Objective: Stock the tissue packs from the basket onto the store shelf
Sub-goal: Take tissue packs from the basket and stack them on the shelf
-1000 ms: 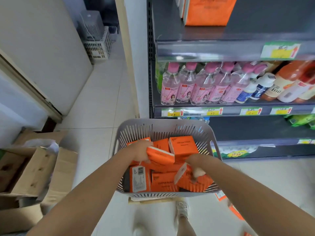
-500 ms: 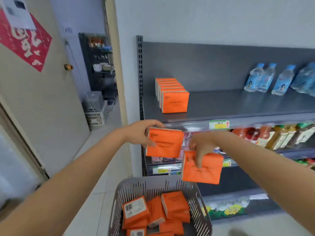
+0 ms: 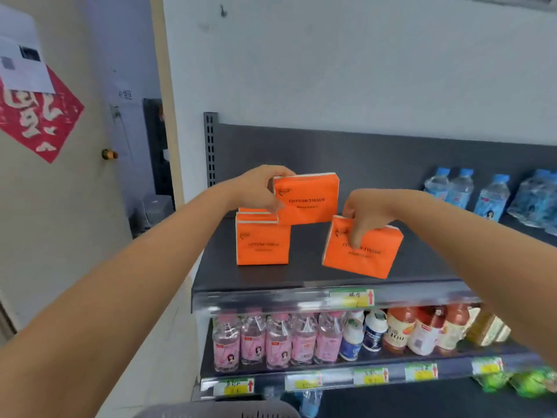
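Hands are both up at the top shelf [image 3: 304,267], and each one carries an orange tissue pack. Your left hand [image 3: 257,190] has its fingers curled over the top edge of the left pack [image 3: 310,200] and its thumb on the near face. You hold that pack upright with its printed face toward you, above and just right of the row of packs [image 3: 262,245] standing at the shelf's left end. Its lower left corner overlaps the row from this angle, and you cannot tell whether they touch. Your right hand [image 3: 366,212] pinches the right pack [image 3: 361,254] at its upper edge, with the fingers hanging down over the front face. That pack is tilted, its left side higher than its right, over the front part of the shelf and apart from the row. Whether its bottom edge rests on the shelf is unclear. The basket [image 3: 217,410] shows only as a grey rim at the bottom of your view, below your arms, with its contents out of sight. Blue-capped water bottles [image 3: 494,194] stand on the same shelf, well to the right of both packs. A yellow price label [image 3: 351,298] sits on the shelf's front lip. Pink bottles [image 3: 277,339] line the left of the shelf below.
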`<state>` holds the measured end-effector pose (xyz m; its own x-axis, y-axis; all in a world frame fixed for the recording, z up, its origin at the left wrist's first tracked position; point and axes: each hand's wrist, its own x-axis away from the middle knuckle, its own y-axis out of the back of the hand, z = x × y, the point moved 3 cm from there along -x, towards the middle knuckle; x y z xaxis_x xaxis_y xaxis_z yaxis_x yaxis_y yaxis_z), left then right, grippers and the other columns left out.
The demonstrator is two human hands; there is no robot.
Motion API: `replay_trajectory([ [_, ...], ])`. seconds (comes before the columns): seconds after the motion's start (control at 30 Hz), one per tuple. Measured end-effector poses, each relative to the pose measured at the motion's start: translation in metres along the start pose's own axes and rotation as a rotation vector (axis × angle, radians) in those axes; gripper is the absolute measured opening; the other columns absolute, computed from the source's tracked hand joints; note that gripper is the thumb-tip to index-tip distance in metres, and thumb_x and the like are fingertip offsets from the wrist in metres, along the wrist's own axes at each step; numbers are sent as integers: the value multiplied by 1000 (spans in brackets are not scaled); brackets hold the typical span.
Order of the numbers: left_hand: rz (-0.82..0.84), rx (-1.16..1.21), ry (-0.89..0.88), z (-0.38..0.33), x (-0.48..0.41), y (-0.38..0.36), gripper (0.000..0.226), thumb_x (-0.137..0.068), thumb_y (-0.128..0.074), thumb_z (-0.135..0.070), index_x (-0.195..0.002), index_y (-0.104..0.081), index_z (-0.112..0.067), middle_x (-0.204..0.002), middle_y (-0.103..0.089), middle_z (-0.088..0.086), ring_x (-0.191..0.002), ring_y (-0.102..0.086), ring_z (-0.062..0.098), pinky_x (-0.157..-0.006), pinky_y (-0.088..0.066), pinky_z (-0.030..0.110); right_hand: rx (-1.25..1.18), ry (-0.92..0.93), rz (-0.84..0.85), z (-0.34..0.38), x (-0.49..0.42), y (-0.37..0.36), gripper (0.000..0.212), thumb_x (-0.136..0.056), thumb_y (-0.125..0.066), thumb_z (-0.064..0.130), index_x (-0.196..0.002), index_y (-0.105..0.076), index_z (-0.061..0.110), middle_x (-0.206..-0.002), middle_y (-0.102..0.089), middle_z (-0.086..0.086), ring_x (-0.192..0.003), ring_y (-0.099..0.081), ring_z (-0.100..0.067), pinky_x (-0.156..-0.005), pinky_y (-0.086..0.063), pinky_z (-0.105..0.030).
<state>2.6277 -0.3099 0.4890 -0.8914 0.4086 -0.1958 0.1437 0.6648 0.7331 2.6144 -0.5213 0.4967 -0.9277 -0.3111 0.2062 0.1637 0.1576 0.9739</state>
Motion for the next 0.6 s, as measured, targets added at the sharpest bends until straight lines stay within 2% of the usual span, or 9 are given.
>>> replay_trajectory([
  [0.07, -57, 11, 20, 6, -38, -5, 48, -80, -69, -7, -122, -55, -26, -111, -65, 6, -98, -66, 22, -84, -56, 37, -9, 9, -21, -21, -26, 1, 28, -58, -78, 34, -64, -57, 16, -68, -55, -1, -68, -55, -22, -56, -38, -26],
  [0.17, -82, 78, 81, 17, -91, -17, 38, -86, -66, -10, -122, -56, -20, -105, -64, 6, -87, -65, 16, -78, -56, 29, -27, 36, -40, -48, -62, 2, 34, -60, -77, 30, -58, -46, 16, -63, -45, 1, -60, -46, -19, -53, -33, -25],
  [0.27, -72, 67, 136, 29, -135, -28, 36, -88, -64, -10, -123, -56, -17, -106, -63, 4, -94, -64, 16, -80, -56, 26, -55, 66, -74, -73, -96, 2, 31, -60, -76, 28, -63, -49, 13, -65, -46, 1, -61, -47, -20, -54, -35, -27],
  [0.4, -22, -68, 210, 56, -179, -42, 37, -84, -69, -12, -118, -59, -22, -98, -62, -2, -93, -63, 20, -89, -55, 39, -73, 126, -122, -92, -137, -4, 32, -62, -76, 28, -61, -48, 14, -64, -45, 2, -59, -45, -18, -56, -37, -29],
  [0.47, 28, -163, 251, 68, -194, -49, 40, -83, -70, -12, -120, -59, -22, -105, -63, 0, -99, -64, 23, -92, -53, 42, -79, 158, -122, -95, -152, -9, 30, -64, -76, 26, -61, -49, 14, -64, -45, 2, -60, -45, -18, -56, -37, -29],
  [0.53, 77, -237, 291, 79, -205, -53, 41, -84, -69, -12, -123, -58, -21, -109, -62, 1, -101, -63, 23, -93, -52, 39, -100, 186, -127, -99, -165, -13, 27, -65, -77, 25, -69, -54, 12, -71, -50, 0, -67, -50, -22, -57, -40, -30],
  [0.6, 102, -305, 317, 90, -214, -54, 41, -85, -69, -15, -124, -57, -22, -111, -59, -1, -101, -61, 21, -91, -51, 36, -121, 230, -142, -102, -177, -17, 33, -65, -80, 24, -92, -63, 14, -90, -59, -1, -84, -57, -23, -68, -49, -33],
])
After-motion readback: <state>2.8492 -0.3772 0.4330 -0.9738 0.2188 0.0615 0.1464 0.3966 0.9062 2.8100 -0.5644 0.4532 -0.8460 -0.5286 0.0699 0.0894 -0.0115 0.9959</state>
